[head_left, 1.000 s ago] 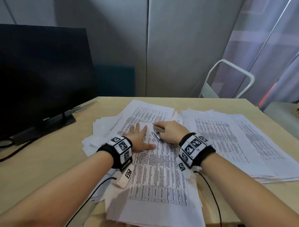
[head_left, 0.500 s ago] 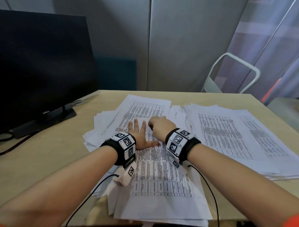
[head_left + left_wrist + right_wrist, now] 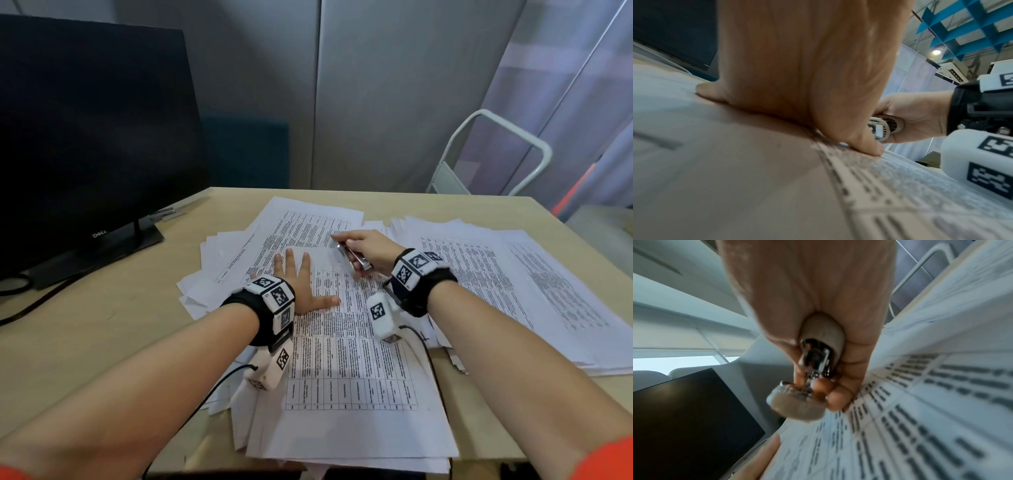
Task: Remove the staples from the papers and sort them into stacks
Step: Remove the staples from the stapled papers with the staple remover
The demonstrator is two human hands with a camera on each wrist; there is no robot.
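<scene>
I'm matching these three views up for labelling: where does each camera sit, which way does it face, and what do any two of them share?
Head: worn on the head, looking forward and down at the desk; both forearms, left hand flat on the papers, right hand.
Left wrist: low along the left hand pressing the papers.
Right wrist: along the right hand, its grip round the staple remover.
Shared: head and left wrist views also show the staple remover.
</scene>
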